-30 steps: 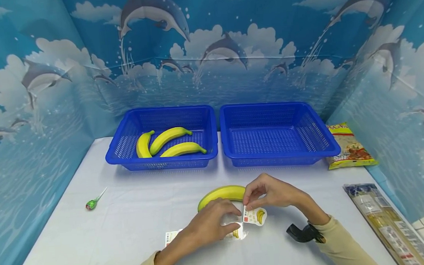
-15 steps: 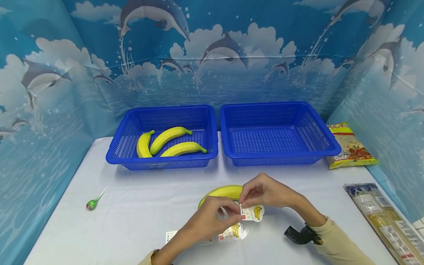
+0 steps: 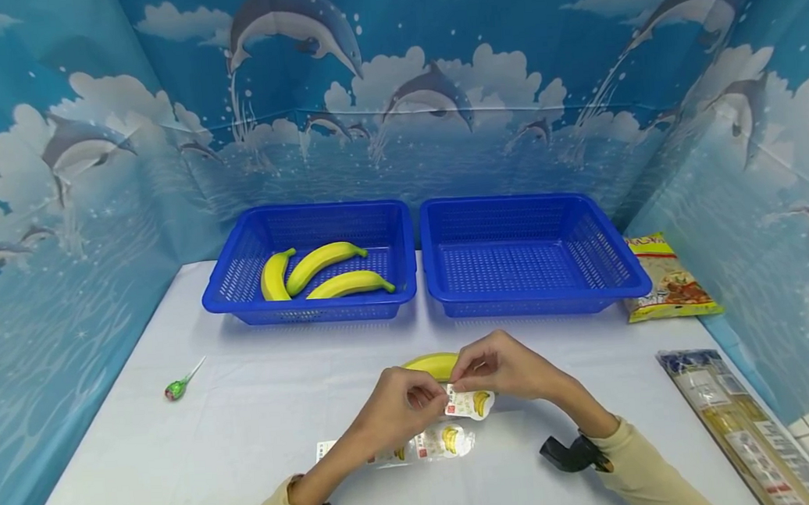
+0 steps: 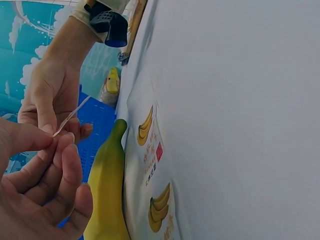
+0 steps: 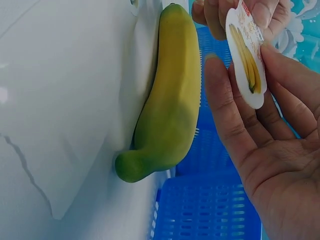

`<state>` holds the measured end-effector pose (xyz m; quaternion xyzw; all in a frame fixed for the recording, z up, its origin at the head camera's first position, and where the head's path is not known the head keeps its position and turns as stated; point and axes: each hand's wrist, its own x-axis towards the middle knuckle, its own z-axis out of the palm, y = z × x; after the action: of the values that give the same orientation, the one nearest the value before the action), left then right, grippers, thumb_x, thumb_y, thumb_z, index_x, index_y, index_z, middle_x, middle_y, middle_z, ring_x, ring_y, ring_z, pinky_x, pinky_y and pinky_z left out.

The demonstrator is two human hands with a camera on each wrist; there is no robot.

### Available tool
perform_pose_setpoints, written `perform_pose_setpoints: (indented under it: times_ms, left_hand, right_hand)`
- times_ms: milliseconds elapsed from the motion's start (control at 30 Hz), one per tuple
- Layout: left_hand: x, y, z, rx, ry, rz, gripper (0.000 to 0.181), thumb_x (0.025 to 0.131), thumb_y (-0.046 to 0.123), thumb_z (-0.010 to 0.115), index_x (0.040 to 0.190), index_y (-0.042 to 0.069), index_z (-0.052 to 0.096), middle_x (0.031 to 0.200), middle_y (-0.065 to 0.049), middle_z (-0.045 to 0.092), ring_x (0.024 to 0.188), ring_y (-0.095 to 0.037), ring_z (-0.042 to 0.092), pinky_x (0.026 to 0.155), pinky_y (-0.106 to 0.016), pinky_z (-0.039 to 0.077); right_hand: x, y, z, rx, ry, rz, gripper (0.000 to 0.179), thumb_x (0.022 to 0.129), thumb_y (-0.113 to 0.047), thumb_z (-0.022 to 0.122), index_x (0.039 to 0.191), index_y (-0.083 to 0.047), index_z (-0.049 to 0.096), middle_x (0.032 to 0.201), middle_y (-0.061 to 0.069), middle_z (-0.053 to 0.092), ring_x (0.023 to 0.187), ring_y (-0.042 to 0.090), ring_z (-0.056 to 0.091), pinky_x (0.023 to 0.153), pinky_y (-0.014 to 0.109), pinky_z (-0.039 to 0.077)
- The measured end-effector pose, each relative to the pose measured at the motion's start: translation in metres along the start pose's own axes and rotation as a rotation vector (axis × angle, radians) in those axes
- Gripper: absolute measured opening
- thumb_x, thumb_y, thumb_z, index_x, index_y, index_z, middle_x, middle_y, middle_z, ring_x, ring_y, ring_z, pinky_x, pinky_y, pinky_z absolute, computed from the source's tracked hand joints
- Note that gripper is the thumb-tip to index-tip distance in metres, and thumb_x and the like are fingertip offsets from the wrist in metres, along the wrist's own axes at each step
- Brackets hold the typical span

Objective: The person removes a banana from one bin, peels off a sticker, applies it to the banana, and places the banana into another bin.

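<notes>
A small white sticker (image 3: 470, 403) with a banana picture is held up between both hands. My left hand (image 3: 394, 410) pinches its left end between thumb and forefinger. Thumb and fingertips of my right hand (image 3: 502, 367) pinch its upper edge close by. Seen from the left wrist, the sticker (image 4: 72, 115) is almost edge-on; the right wrist view shows its printed face. Just behind the hands a yellow banana (image 3: 432, 365) with a greenish end lies on the table, partly covered by them. Below lies a clear strip of banana stickers (image 3: 446, 440), partly hidden by the left hand.
At the back stand two blue baskets: the left basket (image 3: 310, 312) holds three bananas (image 3: 324, 264), and the right basket (image 3: 538, 304) shows only its mesh floor. A green lollipop (image 3: 176, 390) lies left. A yellow-edged food bag (image 3: 670, 281) and a long flat package (image 3: 741, 424) lie right.
The left hand has risen from the strip and now pinches the sticker's end. Both hands have drawn together, the right shifting slightly left with the sticker. More of the strip shows.
</notes>
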<state>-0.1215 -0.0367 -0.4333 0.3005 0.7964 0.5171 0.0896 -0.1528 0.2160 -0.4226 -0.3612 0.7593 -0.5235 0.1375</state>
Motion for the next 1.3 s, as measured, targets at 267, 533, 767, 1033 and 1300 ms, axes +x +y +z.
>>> perform_pose_setpoints:
  times_ms: [267, 533, 767, 1033, 1300]
  left_hand:
    - [0.002, -0.002, -0.009, 0.004, 0.028, -0.005, 0.012, 0.099, 0.004, 0.073, 0.091, 0.004, 0.081, 0.08, 0.002, 0.074, 0.073, -0.004, 0.065, 0.071, -0.025, 0.06]
    - [0.005, -0.003, -0.014, 0.042, 0.079, -0.051, 0.012, 0.098, 0.003, 0.074, 0.089, 0.004, 0.082, 0.077, 0.004, 0.073, 0.071, -0.006, 0.063, 0.067, -0.022, 0.056]
    - [0.006, -0.004, -0.015, 0.048, 0.117, -0.088, 0.013, 0.097, 0.004, 0.073, 0.086, 0.006, 0.08, 0.076, 0.005, 0.072, 0.068, -0.006, 0.063, 0.065, -0.022, 0.057]
    - [0.007, -0.006, -0.017, 0.141, 0.21, -0.089, 0.013, 0.093, 0.002, 0.073, 0.083, 0.007, 0.079, 0.075, 0.003, 0.073, 0.067, -0.006, 0.062, 0.063, -0.022, 0.056]
    - [0.007, -0.011, -0.019, 0.168, 0.232, -0.104, 0.012, 0.093, 0.005, 0.073, 0.083, 0.008, 0.079, 0.074, 0.003, 0.072, 0.065, -0.006, 0.061, 0.061, -0.023, 0.054]
  right_hand:
    - [-0.002, -0.001, -0.004, -0.022, 0.031, 0.068, 0.009, 0.093, 0.004, 0.08, 0.099, -0.002, 0.081, 0.096, 0.006, 0.08, 0.085, 0.01, 0.072, 0.081, 0.034, 0.066]
    - [-0.003, -0.001, -0.01, -0.034, 0.057, 0.111, 0.007, 0.093, 0.005, 0.08, 0.098, 0.0, 0.08, 0.094, 0.005, 0.079, 0.076, 0.024, 0.073, 0.076, 0.042, 0.067]
    - [-0.002, -0.001, -0.012, -0.051, 0.112, 0.137, 0.003, 0.096, 0.001, 0.078, 0.098, 0.0, 0.08, 0.09, 0.012, 0.078, 0.07, 0.04, 0.073, 0.067, 0.046, 0.066]
    - [0.009, -0.002, -0.006, -0.158, 0.205, 0.118, 0.009, 0.094, 0.005, 0.079, 0.094, -0.004, 0.08, 0.082, 0.006, 0.076, 0.066, 0.026, 0.068, 0.061, 0.036, 0.064]
    - [0.016, 0.001, -0.003, -0.3, 0.247, 0.132, 0.009, 0.093, -0.002, 0.083, 0.091, -0.011, 0.082, 0.084, -0.004, 0.075, 0.077, 0.008, 0.065, 0.064, 0.026, 0.057]
